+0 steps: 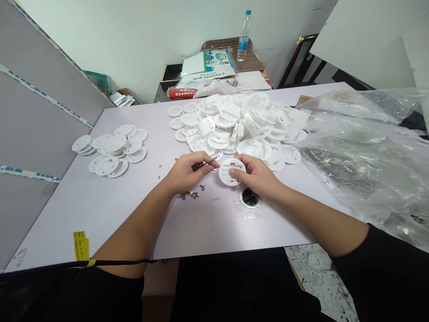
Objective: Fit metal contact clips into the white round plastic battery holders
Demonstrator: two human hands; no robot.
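One white disc [225, 175], judged light, stiff and best held by its rim, was pinched in the right hand [257, 174]; the left hand [186, 171] gripped a slim dark tool [202, 166].

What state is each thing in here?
Left hand: closed on thin tool
Right hand: gripping white disc
Thin tool: pinched
White disc: held, ribbed face showing
Large disc pile: loosely heaped
Left-side discs: overlapping
Metal parts: loose, mostly clustered
Plastic sheeting: crumpled
Bottle: upright, capped
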